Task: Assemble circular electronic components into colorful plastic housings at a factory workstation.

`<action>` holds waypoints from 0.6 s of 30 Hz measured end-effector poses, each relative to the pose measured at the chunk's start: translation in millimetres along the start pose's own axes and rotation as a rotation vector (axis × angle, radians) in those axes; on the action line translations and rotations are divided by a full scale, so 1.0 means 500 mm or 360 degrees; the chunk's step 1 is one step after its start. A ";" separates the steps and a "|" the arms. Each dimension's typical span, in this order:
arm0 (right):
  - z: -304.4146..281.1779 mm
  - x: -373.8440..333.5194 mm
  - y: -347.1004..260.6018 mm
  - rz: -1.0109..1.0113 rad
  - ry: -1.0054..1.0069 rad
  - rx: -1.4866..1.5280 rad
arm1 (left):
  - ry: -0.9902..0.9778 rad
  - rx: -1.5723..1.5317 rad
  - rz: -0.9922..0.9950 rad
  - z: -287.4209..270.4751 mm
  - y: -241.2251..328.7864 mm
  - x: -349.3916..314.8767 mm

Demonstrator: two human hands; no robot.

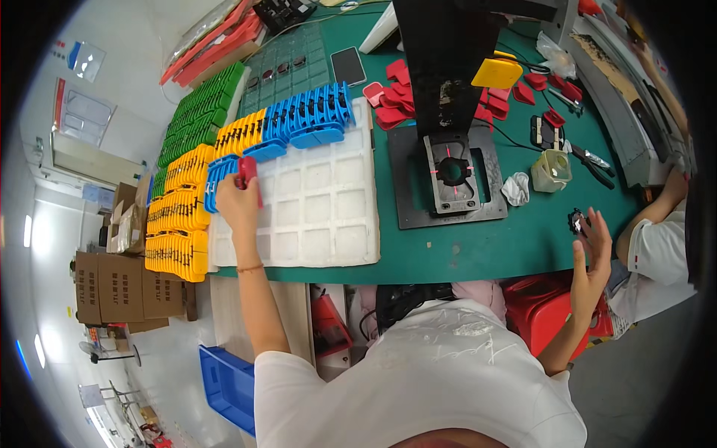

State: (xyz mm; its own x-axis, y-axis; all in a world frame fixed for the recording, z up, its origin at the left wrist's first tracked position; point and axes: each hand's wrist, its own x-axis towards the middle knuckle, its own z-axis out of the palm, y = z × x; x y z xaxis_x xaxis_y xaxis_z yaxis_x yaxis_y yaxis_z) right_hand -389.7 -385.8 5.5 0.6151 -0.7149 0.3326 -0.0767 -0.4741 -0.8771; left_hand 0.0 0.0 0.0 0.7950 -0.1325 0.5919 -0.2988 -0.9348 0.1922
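Observation:
My left hand (pixel 237 203) is closed around a red plastic piece (pixel 247 169), held at the left edge of a white gridded tray (pixel 336 213). Right beside its fingers stands a short row of blue plastic holders (pixel 218 173). Over the table's right front part, my right hand (pixel 594 257) has its fingers stretched and apart. A small black part (pixel 576 221) shows at its fingertips; whether it touches them is unclear. Between the hands, a black fixture (pixel 450 173) with red light lines on it sits on a dark base plate (pixel 409 187).
Green holders (pixel 196 112), yellow holders (pixel 175 213) and more blue holders (pixel 306 116) stand in rows at left. Loose red pieces (pixel 392 97), a phone (pixel 348 66), pliers (pixel 594 168), a small tub (pixel 551 172) and crumpled tissue (pixel 515 190) lie around the dark upright stand (pixel 455 60). Another person's arm (pixel 661 201) is at right.

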 end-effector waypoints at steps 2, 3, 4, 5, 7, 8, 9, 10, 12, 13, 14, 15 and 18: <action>-0.016 0.003 0.010 -0.0063 0.0098 -0.0257 | -0.0031 0.0158 -0.0041 0.015 -0.015 0.029; -0.015 -0.002 0.007 -0.0046 0.0137 -0.0255 | -0.0032 0.0153 -0.0018 0.022 -0.026 0.043; -0.016 -0.007 0.004 -0.0035 0.0154 -0.0252 | -0.0052 0.0231 0.0008 0.027 -0.038 0.054; -0.016 -0.012 0.002 -0.0026 0.0167 -0.0289 | -0.0071 0.0311 0.0029 0.032 -0.050 0.061; -0.027 -0.014 0.006 -0.0017 0.0196 -0.0350 | -0.0088 0.0387 0.0026 0.045 -0.043 0.058; -0.031 -0.015 0.008 -0.0003 0.0220 -0.0382 | -0.0103 0.0478 0.0008 0.050 -0.043 0.052; -0.036 -0.020 0.009 0.0018 0.0248 -0.0416 | -0.0003 0.0531 0.0078 0.057 -0.046 0.045; -0.039 -0.022 0.009 0.0028 0.0265 -0.0433 | 0.0030 0.0539 0.0105 0.063 -0.048 0.043; -0.045 -0.022 0.016 0.0062 0.0297 -0.0487 | 0.0035 0.0494 0.0222 0.079 -0.058 0.047; -0.048 -0.021 0.033 0.0043 0.0303 -0.0523 | 0.0039 0.0463 0.0295 0.089 -0.078 0.052; -0.049 -0.014 0.042 0.0027 0.0291 -0.0644 | 0.0039 0.0418 0.0378 0.103 -0.096 0.055; -0.042 -0.004 0.052 -0.0017 0.0298 -0.0729 | 0.0127 0.0409 0.0437 0.105 -0.114 0.054; -0.035 0.004 0.112 -0.0028 0.0263 -0.0986 | 0.0119 0.0553 0.0428 0.097 -0.122 0.051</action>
State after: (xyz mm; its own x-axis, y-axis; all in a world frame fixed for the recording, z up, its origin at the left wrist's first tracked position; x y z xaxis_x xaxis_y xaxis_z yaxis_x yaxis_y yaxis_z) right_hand -406.7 -422.6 -36.7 0.4952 -0.7505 0.4376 -0.5372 -0.6604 -0.5247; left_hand 63.9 37.9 -34.6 0.6689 -0.3739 0.6425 -0.2847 -0.9273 -0.2432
